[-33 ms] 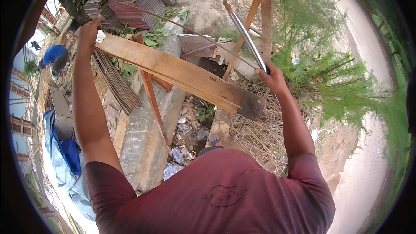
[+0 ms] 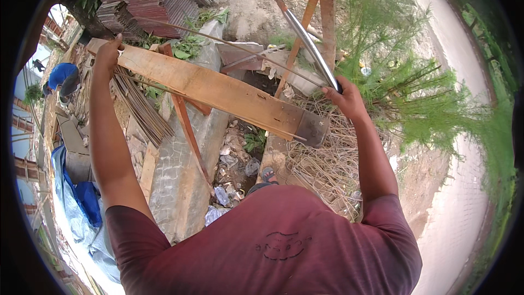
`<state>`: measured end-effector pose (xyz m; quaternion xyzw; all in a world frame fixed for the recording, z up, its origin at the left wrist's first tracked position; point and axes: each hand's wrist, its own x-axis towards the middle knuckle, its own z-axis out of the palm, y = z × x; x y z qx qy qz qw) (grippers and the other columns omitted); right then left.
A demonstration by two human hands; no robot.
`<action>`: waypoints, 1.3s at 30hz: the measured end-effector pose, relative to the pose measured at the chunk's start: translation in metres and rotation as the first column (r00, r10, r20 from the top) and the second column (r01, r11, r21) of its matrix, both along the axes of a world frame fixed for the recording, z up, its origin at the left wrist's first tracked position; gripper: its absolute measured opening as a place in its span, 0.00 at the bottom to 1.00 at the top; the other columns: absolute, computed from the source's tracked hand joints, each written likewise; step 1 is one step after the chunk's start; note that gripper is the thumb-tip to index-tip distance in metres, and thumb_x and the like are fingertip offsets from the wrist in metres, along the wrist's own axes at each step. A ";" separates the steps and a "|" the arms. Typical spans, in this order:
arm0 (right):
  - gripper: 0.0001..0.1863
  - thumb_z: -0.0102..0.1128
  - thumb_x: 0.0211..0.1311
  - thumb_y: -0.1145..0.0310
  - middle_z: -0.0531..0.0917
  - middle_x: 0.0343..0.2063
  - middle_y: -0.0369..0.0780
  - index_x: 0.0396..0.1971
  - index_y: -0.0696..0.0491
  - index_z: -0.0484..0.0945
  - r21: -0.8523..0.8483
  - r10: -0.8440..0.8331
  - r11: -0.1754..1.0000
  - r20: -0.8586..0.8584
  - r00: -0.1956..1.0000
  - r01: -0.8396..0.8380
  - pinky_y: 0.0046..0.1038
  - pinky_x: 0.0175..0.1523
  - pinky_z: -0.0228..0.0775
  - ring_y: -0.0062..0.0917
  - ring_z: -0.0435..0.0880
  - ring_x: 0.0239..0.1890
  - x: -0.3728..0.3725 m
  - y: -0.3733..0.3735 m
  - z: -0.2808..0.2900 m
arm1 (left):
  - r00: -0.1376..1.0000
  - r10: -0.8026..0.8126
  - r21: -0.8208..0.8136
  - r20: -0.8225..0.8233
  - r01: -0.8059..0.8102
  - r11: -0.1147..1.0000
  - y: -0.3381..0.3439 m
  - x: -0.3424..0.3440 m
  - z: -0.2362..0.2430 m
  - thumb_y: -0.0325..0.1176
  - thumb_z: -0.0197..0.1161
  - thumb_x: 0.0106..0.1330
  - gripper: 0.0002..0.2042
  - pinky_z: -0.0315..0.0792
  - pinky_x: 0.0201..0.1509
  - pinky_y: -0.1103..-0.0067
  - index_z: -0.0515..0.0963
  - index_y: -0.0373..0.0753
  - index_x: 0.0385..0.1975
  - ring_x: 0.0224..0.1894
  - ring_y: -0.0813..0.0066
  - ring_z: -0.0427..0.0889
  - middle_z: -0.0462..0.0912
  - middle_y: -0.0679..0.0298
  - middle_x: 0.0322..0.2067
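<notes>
A long wooden board point(image 2: 202, 82) with a dark plate point(image 2: 313, 129) at its right end lies slantwise on a wooden trestle point(image 2: 188, 131). My left hand point(image 2: 108, 55) is closed at the board's far left end; what its fingers hold is hidden. Along the board's near edge runs one thin metal rod point(image 2: 240, 117). My right hand point(image 2: 347, 98) grips a silver metal bar tool point(image 2: 310, 43) by its black end, its rusty tip pointing up and away. Another thin rod point(image 2: 245, 50) slants across above the board and reaches the fingers of my right hand.
Tangled thin wire or rods point(image 2: 327, 169) lie below my right hand. A concrete ledge point(image 2: 185, 169) runs beside a ditch with rubbish point(image 2: 224, 186). Stacked roof sheets point(image 2: 158, 5) stand at the back left. Feathery green branches point(image 2: 415, 87) hang at the right. A person in blue point(image 2: 63, 76) is far left.
My left hand has come slightly nearer to me and its raised finger has lowered; the board's left end now shows beyond it. My right hand keeps its grip on the tool.
</notes>
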<state>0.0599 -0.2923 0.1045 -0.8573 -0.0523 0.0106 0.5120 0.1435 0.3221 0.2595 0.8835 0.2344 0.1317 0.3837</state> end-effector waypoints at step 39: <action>0.15 0.65 0.54 0.63 0.76 0.16 0.38 0.26 0.58 0.73 -0.291 -0.228 0.943 -0.206 0.951 0.163 0.26 0.26 0.64 0.22 0.75 0.20 -0.108 -0.044 -0.086 | 0.986 -0.102 0.463 -0.134 0.153 0.873 -0.114 0.022 -0.257 0.39 0.62 0.59 0.13 0.70 0.44 0.61 0.74 0.33 0.32 0.40 0.48 0.77 0.79 0.48 0.34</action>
